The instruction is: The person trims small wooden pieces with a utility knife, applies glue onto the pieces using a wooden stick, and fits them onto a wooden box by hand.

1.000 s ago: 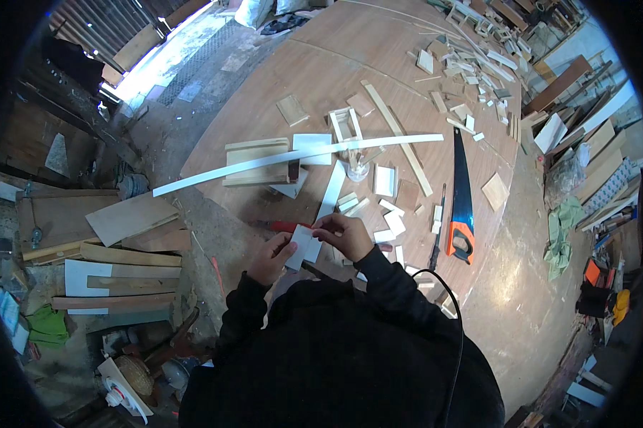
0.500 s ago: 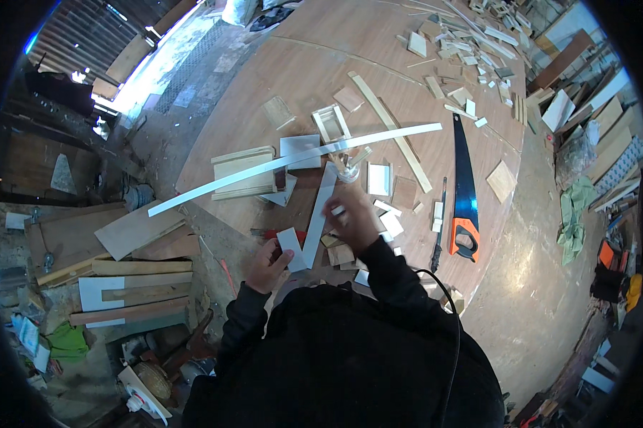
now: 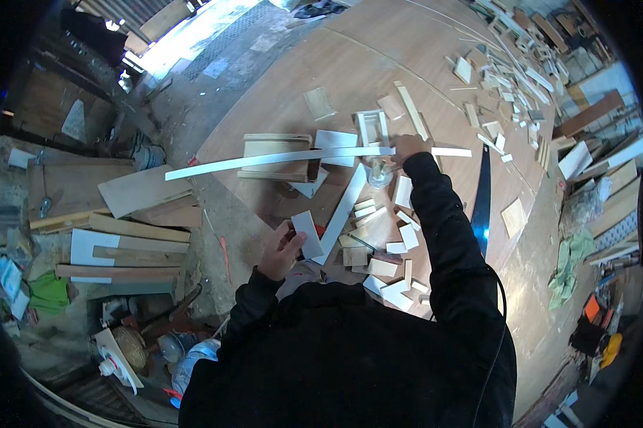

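Note:
My left hand [image 3: 281, 253] is closed on a small white rectangular board [image 3: 307, 234], held by one edge in front of my body. My right hand [image 3: 411, 148] reaches forward with its fingers closed around a long thin white strip [image 3: 243, 162]. That strip runs across the table on both sides of the hand. Beneath its left part lies a pale wooden tray-like piece [image 3: 275, 171]. A second white strip [image 3: 341, 214] lies slanted beside the small board. Close to my right wrist stands a small clear cup [image 3: 380, 175].
Small wooden blocks [image 3: 382, 267] lie near my body. A small wooden frame [image 3: 371, 128] sits beyond the strip. To the right is a handsaw blade [image 3: 483, 203], its handle hidden by my sleeve. Wood offcuts [image 3: 507, 85] heap at the far right; boards [image 3: 132, 246] are stacked left.
My right hand has moved forward and right, from near the slanted strip onto the long strip. The left hand still holds the small board. The whole view has shifted.

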The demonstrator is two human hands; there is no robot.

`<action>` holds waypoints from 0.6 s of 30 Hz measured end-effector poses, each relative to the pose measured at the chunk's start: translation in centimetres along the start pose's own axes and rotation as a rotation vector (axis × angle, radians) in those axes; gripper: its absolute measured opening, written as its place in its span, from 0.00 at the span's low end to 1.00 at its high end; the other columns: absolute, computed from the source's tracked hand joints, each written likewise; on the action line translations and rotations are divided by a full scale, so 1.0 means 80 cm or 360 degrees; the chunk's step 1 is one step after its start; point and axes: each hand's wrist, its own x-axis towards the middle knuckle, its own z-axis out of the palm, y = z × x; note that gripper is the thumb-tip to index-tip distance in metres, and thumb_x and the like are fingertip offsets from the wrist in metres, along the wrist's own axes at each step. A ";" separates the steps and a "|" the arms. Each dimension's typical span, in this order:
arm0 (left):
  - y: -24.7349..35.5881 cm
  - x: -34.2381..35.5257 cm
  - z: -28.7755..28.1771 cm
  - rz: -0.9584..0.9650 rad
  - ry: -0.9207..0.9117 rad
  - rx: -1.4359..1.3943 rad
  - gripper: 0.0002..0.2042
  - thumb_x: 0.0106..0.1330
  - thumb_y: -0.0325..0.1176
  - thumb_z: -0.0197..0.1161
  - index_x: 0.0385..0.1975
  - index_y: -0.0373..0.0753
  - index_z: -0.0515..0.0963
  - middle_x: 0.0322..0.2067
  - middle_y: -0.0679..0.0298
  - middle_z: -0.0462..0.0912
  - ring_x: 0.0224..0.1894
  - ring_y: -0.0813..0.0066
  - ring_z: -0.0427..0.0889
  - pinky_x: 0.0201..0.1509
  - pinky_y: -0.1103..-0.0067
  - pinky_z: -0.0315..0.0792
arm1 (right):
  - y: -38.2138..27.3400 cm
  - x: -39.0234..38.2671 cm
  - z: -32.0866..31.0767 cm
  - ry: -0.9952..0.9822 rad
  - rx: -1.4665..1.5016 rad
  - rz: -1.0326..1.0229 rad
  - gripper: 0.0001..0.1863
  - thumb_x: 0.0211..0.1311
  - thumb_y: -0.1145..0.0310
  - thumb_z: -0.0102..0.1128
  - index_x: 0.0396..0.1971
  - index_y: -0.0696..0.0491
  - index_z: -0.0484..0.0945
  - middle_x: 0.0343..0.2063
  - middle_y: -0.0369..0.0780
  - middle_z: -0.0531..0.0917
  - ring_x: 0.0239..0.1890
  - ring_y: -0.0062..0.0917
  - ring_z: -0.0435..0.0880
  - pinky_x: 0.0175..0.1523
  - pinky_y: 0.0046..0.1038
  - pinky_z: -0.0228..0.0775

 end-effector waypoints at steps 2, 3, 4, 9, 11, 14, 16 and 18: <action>-0.003 -0.003 -0.008 0.0042 0.0034 -0.0087 0.13 0.71 0.30 0.55 0.52 0.33 0.68 0.42 0.63 0.78 0.44 0.78 0.79 0.48 0.79 0.74 | -0.003 0.007 0.002 -0.0037 0.0006 -0.0046 0.12 0.51 0.60 0.68 0.38 0.37 0.84 0.43 0.32 0.85 0.52 0.32 0.81 0.60 0.49 0.61; -0.003 -0.004 -0.011 0.0077 0.0042 -0.0165 0.13 0.71 0.30 0.55 0.51 0.33 0.69 0.41 0.63 0.78 0.43 0.78 0.79 0.47 0.79 0.74 | -0.003 0.013 0.005 -0.0109 0.0012 -0.0069 0.12 0.50 0.61 0.69 0.38 0.36 0.85 0.42 0.31 0.86 0.51 0.31 0.82 0.60 0.49 0.61; -0.005 -0.006 -0.016 0.0084 0.0061 -0.0175 0.13 0.71 0.30 0.55 0.51 0.33 0.69 0.41 0.63 0.78 0.43 0.78 0.79 0.47 0.79 0.74 | -0.002 0.018 0.010 -0.0184 0.0018 -0.0088 0.13 0.50 0.61 0.69 0.38 0.34 0.85 0.41 0.31 0.86 0.50 0.30 0.83 0.59 0.48 0.61; -0.016 0.002 -0.025 0.0158 0.0261 -0.0026 0.19 0.73 0.36 0.51 0.59 0.33 0.65 0.37 0.65 0.73 0.33 0.75 0.75 0.41 0.73 0.75 | 0.018 0.053 0.049 -0.0176 0.0165 -0.0175 0.14 0.46 0.60 0.72 0.36 0.40 0.86 0.37 0.38 0.87 0.44 0.35 0.84 0.55 0.39 0.73; -0.013 -0.001 -0.031 0.0065 0.0142 -0.0341 0.22 0.74 0.42 0.49 0.60 0.33 0.64 0.34 0.66 0.72 0.30 0.76 0.72 0.38 0.74 0.73 | 0.013 0.055 0.052 -0.0165 0.0128 -0.0203 0.15 0.44 0.60 0.73 0.35 0.43 0.86 0.37 0.40 0.86 0.42 0.36 0.85 0.50 0.31 0.76; -0.009 -0.003 -0.034 -0.0090 -0.0125 -0.0847 0.29 0.74 0.53 0.45 0.63 0.34 0.63 0.29 0.68 0.68 0.26 0.79 0.66 0.33 0.76 0.67 | 0.008 0.053 0.049 -0.0144 0.0172 -0.0292 0.14 0.43 0.60 0.74 0.34 0.44 0.87 0.36 0.42 0.86 0.42 0.37 0.85 0.52 0.34 0.75; 0.000 -0.004 -0.028 -0.0154 -0.0274 -0.1042 0.32 0.73 0.58 0.43 0.63 0.35 0.62 0.27 0.70 0.66 0.24 0.79 0.63 0.30 0.78 0.64 | 0.007 0.055 0.049 -0.0151 0.0185 -0.0342 0.14 0.44 0.60 0.73 0.34 0.44 0.87 0.35 0.43 0.86 0.41 0.37 0.85 0.52 0.34 0.75; 0.010 -0.009 -0.022 -0.0286 -0.0290 -0.0888 0.35 0.71 0.61 0.43 0.64 0.35 0.62 0.26 0.70 0.69 0.23 0.80 0.64 0.30 0.78 0.63 | 0.006 0.057 0.051 -0.0155 0.0199 -0.0387 0.13 0.44 0.60 0.73 0.33 0.45 0.87 0.35 0.43 0.86 0.41 0.37 0.85 0.52 0.34 0.75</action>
